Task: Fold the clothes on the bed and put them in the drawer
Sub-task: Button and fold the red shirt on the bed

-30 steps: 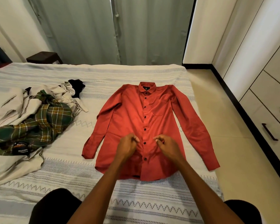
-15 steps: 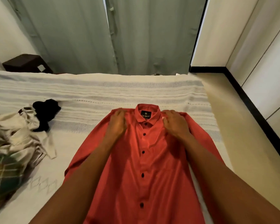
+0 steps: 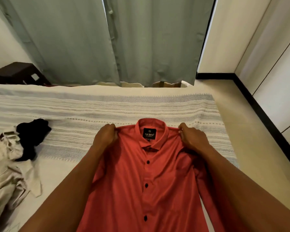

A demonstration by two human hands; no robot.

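Red button-up shirt [image 3: 146, 181] spread face up on the bed [image 3: 84, 108], collar toward the far edge, buttoned placket running down the middle with 3 dark buttons showing, black neck label inside the collar. Lower part of the shirt cut off by the near frame edge, right-hand sleeve trailing down along the bed's right edge. Left hand [image 3: 106, 137] curled and pinching the fabric at the shirt's left shoulder, just beside the collar. Right hand [image 3: 192, 138] likewise curled, gripping the shirt at its right shoulder, fingers bunching the cloth at the seam. Both shoulders drawn up into small peaks between the fingers, cloth between them lying taut across the collar. Both forearms stretched forward over the shirt body.

Toward the bed's left edge, a crumpled beige garment [image 3: 7, 166], with a black garment [image 3: 32, 139] lying against its far side; both well apart from the shirt. Bed covered in a pale striped spread. Beyond the far edge, grey-green curtains [image 3: 94, 39] hanging to the floor, and a dark wooden stool [image 3: 17, 73] near the bed's far left corner. White wardrobe panels [image 3: 274, 64] along the right wall, black skirting at their foot
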